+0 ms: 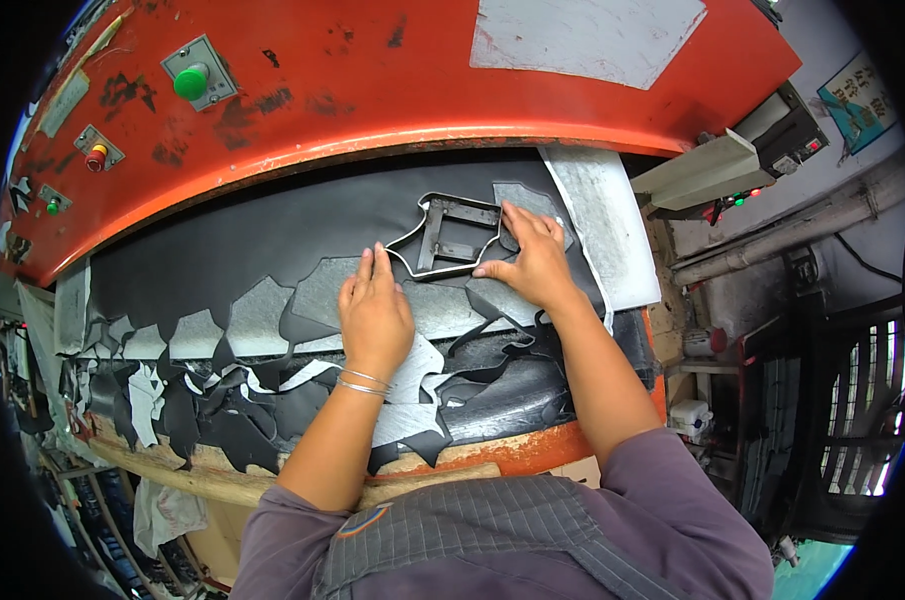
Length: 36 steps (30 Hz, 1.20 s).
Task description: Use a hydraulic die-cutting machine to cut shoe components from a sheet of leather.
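Grip of right hand (541, 264) wide, thumb and fingers spread against right side of metal frame (434, 236); left hand (376, 316) straight-fingered, fingertips at frame's left point. Frame lies on black sheet (243, 235), toward its right end. Sheet's near edge jagged, grey layer (258, 312) showing there. Nearer, dark scraps (251, 438) left of left forearm. Far: red machine panel (373, 95), green button (191, 83) at left.

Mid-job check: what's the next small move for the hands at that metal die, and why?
Probably nudge the metal die slightly farther onto the black sheet: its lower side appears close to the sheet's cut-away border, and the left hand and right hand are already at its edges.
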### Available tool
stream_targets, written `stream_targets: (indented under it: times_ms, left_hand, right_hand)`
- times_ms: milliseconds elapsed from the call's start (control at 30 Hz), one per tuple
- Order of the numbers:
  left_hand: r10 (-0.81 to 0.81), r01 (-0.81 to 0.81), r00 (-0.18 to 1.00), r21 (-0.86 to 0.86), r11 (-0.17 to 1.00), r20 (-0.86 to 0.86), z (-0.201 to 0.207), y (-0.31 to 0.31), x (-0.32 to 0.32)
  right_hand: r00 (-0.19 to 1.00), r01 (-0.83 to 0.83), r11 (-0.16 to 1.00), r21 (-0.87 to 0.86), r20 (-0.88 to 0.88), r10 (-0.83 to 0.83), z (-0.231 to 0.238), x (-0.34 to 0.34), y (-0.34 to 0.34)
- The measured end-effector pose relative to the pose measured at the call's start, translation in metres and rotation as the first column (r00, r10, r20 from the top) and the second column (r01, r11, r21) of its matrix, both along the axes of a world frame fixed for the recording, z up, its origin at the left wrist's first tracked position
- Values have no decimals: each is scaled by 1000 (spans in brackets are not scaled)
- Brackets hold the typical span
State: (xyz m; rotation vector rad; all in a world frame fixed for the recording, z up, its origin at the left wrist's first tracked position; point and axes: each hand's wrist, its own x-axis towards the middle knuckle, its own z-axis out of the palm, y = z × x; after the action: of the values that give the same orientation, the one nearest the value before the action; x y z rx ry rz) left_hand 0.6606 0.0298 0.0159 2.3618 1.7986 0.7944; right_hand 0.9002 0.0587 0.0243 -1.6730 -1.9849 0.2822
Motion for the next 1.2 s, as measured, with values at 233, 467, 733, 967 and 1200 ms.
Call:
stream_targets:
  times_ms: [233,467,733,967,1200]
  left_hand:
    - [-63,75,995,-149,986,79,6,-1,-16]
    - [108,-191,629,18,981,770,21,28,-208]
    - [493,-876,482,406,261,724,109,53,-491]
    - [326,-547,652,126,828,684,121,-50,-507]
    - [-94,263,877,-305,915,472,73,-221,-218]
  right_hand:
    - [1000,-2,999,-38,28,3,3,-5,0]
    - [986,59,974,219,-164,-23,57,-61,-47]
    - [859,-294,772,563,-198,472,186,-269,-44]
    - [866,-281,870,405,-283,412,172,-271,-79]
    - [815,-489,775,-400,107,569,95,-177,-239]
